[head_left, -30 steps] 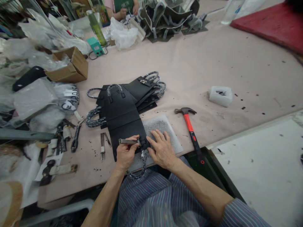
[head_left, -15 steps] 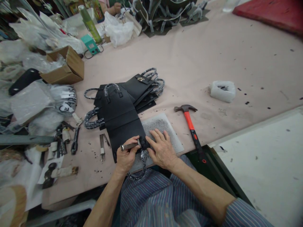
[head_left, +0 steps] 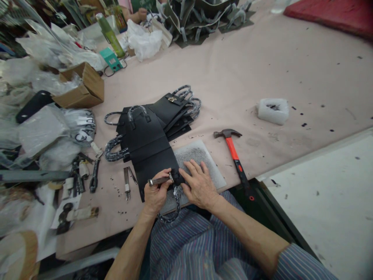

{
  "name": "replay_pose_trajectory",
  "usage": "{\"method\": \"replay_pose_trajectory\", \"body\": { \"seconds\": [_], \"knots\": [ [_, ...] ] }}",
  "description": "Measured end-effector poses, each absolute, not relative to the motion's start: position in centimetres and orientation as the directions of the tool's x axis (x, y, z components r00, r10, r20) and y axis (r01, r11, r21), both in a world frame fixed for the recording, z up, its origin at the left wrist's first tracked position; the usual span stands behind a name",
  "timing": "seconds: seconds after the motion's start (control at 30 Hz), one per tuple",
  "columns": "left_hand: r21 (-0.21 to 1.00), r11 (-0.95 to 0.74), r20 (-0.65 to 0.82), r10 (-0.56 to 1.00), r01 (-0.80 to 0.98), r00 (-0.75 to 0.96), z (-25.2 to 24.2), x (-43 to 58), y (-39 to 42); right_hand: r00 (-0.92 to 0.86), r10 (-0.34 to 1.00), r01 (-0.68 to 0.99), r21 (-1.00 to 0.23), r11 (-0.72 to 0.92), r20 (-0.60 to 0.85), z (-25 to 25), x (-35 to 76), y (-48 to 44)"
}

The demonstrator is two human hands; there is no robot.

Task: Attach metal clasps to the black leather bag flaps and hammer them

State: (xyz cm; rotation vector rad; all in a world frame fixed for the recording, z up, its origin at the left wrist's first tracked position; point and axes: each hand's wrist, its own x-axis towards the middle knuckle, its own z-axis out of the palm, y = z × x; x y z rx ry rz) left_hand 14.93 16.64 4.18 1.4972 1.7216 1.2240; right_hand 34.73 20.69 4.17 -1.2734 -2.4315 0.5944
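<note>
My left hand (head_left: 154,199) is closed around a metal punch (head_left: 159,181), which is tilted with its toothed-looking end at a small black strap piece (head_left: 176,176). My right hand (head_left: 201,186) lies with fingers spread on the speckled white pad (head_left: 211,163), its thumb and index finger touching the strap piece's right side. A black bag panel (head_left: 153,151) stretches away from my hands, partly over the pad. Below the strap piece, a patterned, wrapped handle (head_left: 177,204) loops toward my lap. The punch's exact contact point is hard to make out.
A claw hammer (head_left: 233,149) lies right of the pad, its grip past the table edge. Stacked black bag pieces (head_left: 177,112) lie behind. Left are loose tools (head_left: 94,175), plastic bags and a cardboard box (head_left: 87,91). A white block (head_left: 273,111) sits right. Another person's hand (head_left: 141,14) shows far back.
My hands, the punch and the bag panel hold nearly the same position. The view has shifted slightly, moving the things on the left a little to the right and down.
</note>
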Motion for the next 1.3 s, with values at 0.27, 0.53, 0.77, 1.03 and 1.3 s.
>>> {"method": "replay_pose_trajectory", "body": {
  "seconds": [0.27,0.53,0.77,1.03,1.3],
  "knots": [
    [0.864,-0.03,0.161,0.962,0.503,-0.219,4.46,15.12,16.5,-0.553,0.827,0.691,-0.499,0.523,0.101,4.3,34.7,20.69],
    [0.881,-0.016,0.147,0.959,0.474,-0.241,4.39,15.08,16.57,-0.545,0.831,0.688,-0.507,0.519,0.11,4.39,34.77,20.68],
    [0.864,-0.035,0.162,0.964,0.503,-0.212,4.18,14.95,16.64,-0.553,0.827,0.691,-0.5,0.522,0.098,4.53,34.79,20.78],
    [0.824,-0.064,0.214,0.955,0.564,-0.205,4.26,15.4,15.97,-0.549,0.827,0.684,-0.505,0.526,0.117,4.32,34.87,20.71],
    [0.809,-0.094,0.227,0.961,0.58,-0.161,4.2,15.32,16.71,-0.55,0.827,0.685,-0.504,0.526,0.117,4.2,34.69,20.67]
  ]
}}
